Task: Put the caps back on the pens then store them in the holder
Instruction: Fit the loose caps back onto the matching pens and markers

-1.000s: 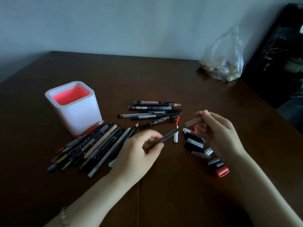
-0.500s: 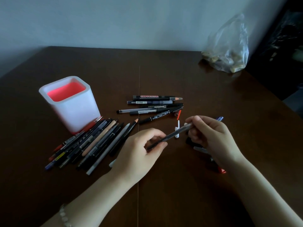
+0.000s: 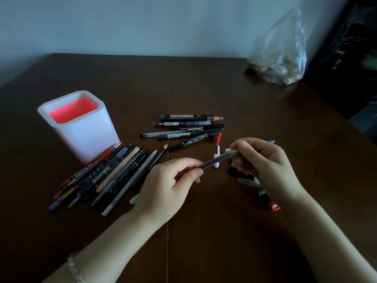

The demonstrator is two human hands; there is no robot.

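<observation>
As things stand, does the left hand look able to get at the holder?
Probably yes: the holder stands open-topped beyond the left hand, with only loose pens lying flat between, though it grips the grey pen.

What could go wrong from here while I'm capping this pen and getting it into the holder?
1. Your right hand hangs over the loose caps; lowering the wrist could scatter them, and the red cap might roll away.
2. Both hands pinch the pen near its ends, so a skewed push could make it slip from the fingers of the left hand.
</observation>
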